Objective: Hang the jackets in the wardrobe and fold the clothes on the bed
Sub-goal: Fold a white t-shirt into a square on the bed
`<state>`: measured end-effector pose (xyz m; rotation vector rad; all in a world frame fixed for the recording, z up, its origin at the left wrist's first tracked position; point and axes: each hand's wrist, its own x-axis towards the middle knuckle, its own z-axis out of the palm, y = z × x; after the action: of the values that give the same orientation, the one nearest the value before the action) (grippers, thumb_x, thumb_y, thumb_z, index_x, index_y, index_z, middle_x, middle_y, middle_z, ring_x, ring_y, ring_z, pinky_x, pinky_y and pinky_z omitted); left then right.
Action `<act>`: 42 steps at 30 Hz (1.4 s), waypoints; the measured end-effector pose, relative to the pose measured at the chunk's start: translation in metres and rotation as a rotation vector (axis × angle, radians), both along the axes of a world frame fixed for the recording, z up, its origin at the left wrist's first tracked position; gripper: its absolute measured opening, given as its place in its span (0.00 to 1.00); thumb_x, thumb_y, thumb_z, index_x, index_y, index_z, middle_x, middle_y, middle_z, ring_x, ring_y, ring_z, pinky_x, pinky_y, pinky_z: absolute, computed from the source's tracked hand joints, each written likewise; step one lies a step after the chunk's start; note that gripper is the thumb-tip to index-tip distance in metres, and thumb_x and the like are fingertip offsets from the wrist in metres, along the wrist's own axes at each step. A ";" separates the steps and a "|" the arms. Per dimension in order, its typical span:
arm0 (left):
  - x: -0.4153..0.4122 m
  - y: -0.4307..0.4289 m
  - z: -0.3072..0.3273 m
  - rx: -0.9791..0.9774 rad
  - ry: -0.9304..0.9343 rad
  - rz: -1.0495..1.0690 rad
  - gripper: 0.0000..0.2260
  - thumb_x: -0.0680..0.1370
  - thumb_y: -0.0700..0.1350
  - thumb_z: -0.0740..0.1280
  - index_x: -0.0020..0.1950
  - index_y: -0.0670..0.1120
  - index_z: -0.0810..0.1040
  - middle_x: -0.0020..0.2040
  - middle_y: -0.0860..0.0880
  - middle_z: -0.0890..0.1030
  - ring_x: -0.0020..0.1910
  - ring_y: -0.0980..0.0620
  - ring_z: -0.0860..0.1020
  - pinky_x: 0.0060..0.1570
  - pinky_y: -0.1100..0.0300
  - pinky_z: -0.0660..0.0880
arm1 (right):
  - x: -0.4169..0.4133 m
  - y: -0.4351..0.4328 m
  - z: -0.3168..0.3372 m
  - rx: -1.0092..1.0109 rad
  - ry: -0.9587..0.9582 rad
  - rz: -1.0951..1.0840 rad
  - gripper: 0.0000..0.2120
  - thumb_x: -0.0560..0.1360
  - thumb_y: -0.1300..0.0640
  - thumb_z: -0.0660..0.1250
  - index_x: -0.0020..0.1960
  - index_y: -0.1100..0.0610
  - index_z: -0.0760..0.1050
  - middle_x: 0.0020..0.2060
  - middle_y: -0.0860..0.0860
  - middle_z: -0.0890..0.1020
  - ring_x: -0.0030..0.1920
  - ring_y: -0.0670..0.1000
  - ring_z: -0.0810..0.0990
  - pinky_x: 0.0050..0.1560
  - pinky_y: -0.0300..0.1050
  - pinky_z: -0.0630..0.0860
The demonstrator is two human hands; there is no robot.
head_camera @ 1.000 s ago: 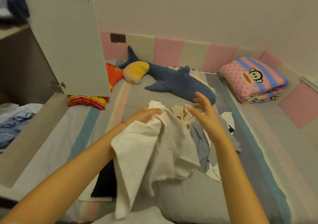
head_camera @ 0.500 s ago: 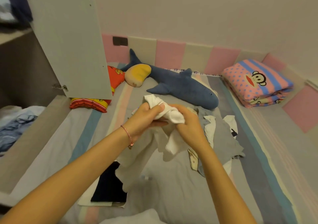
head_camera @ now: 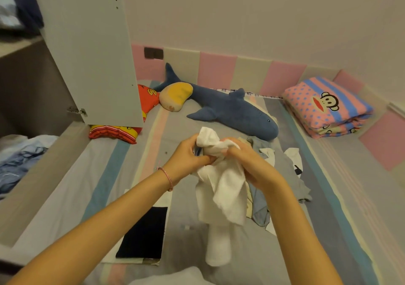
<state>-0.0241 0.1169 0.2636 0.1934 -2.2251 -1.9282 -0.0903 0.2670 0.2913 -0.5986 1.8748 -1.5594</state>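
A crumpled white garment (head_camera: 225, 188) hangs above the striped bed (head_camera: 135, 157), bunched at its top between both hands. My left hand (head_camera: 186, 159) grips its upper edge from the left. My right hand (head_camera: 249, 164) grips the bunched cloth from the right, close against the left hand. Behind and to the right lies a loose heap of grey-blue and white clothes (head_camera: 282, 170). A folded dark garment (head_camera: 143, 233) lies flat on the bed below my left forearm. The wardrobe door (head_camera: 87, 50) stands open at the left.
A blue shark plush (head_camera: 228, 109) lies across the far bed, with a yellow cushion (head_camera: 175, 96) and a red cushion (head_camera: 122, 129) to its left. A folded pink-and-blue quilt (head_camera: 324, 107) sits at the far right. Blue clothes (head_camera: 19, 159) lie inside the wardrobe at left.
My right hand came in from open above the heap and took hold of the white garment. Both hands have gathered its top into a tight bunch, and the cloth hangs narrower.
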 end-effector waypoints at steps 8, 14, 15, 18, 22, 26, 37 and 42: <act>0.001 0.006 -0.001 -0.203 0.062 -0.116 0.27 0.71 0.38 0.73 0.64 0.56 0.68 0.55 0.56 0.76 0.54 0.60 0.75 0.48 0.72 0.72 | 0.004 0.012 -0.002 0.162 0.401 -0.148 0.07 0.76 0.54 0.67 0.41 0.53 0.70 0.37 0.51 0.78 0.39 0.49 0.77 0.40 0.43 0.75; 0.006 -0.005 0.017 -0.389 0.068 -0.343 0.25 0.75 0.38 0.68 0.66 0.60 0.65 0.59 0.62 0.73 0.56 0.67 0.72 0.52 0.77 0.70 | 0.025 0.009 -0.020 -0.079 0.157 -0.337 0.05 0.80 0.53 0.60 0.45 0.51 0.67 0.43 0.51 0.76 0.44 0.50 0.75 0.46 0.47 0.73; 0.007 -0.012 0.019 -0.456 0.066 -0.378 0.24 0.76 0.39 0.67 0.66 0.61 0.65 0.60 0.61 0.73 0.58 0.65 0.72 0.54 0.74 0.71 | 0.027 0.011 -0.017 -0.188 0.033 -0.371 0.05 0.79 0.53 0.63 0.45 0.52 0.68 0.42 0.52 0.78 0.43 0.51 0.76 0.44 0.47 0.74; 0.013 -0.035 0.022 -0.457 0.070 -0.297 0.21 0.74 0.40 0.70 0.57 0.62 0.66 0.54 0.58 0.75 0.53 0.60 0.76 0.50 0.68 0.75 | 0.026 0.038 0.002 -0.378 -0.006 -0.365 0.11 0.70 0.56 0.70 0.47 0.51 0.68 0.33 0.48 0.78 0.33 0.48 0.76 0.32 0.39 0.74; 0.011 -0.056 0.006 -0.528 0.095 -0.034 0.16 0.74 0.37 0.68 0.50 0.58 0.70 0.47 0.53 0.77 0.47 0.54 0.76 0.44 0.63 0.73 | 0.015 0.064 0.024 0.062 0.525 -0.106 0.16 0.72 0.66 0.70 0.50 0.49 0.68 0.31 0.47 0.77 0.31 0.45 0.71 0.32 0.38 0.68; 0.003 -0.059 -0.021 -0.746 0.005 0.070 0.10 0.75 0.34 0.63 0.45 0.49 0.78 0.41 0.47 0.79 0.42 0.45 0.77 0.37 0.60 0.70 | 0.003 0.061 0.036 -0.117 0.775 -0.398 0.11 0.69 0.68 0.64 0.43 0.52 0.73 0.36 0.43 0.78 0.37 0.45 0.74 0.38 0.38 0.70; 0.000 -0.082 -0.009 -0.681 0.085 0.304 0.08 0.76 0.34 0.63 0.42 0.43 0.80 0.38 0.44 0.79 0.38 0.46 0.76 0.35 0.62 0.69 | -0.016 0.090 0.041 -0.296 0.845 -0.900 0.13 0.72 0.68 0.64 0.39 0.50 0.76 0.32 0.38 0.78 0.35 0.37 0.73 0.39 0.30 0.68; -0.015 -0.066 -0.002 -0.738 0.074 0.235 0.09 0.80 0.40 0.59 0.50 0.39 0.77 0.42 0.41 0.77 0.43 0.44 0.74 0.39 0.58 0.64 | -0.023 0.093 0.017 -0.187 0.818 -0.981 0.10 0.76 0.64 0.63 0.44 0.54 0.81 0.31 0.36 0.78 0.35 0.36 0.74 0.38 0.28 0.67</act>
<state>-0.0389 0.0508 0.2619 0.2466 -2.5467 -0.8977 -0.1132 0.3604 0.3087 -0.4323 2.9319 -2.3412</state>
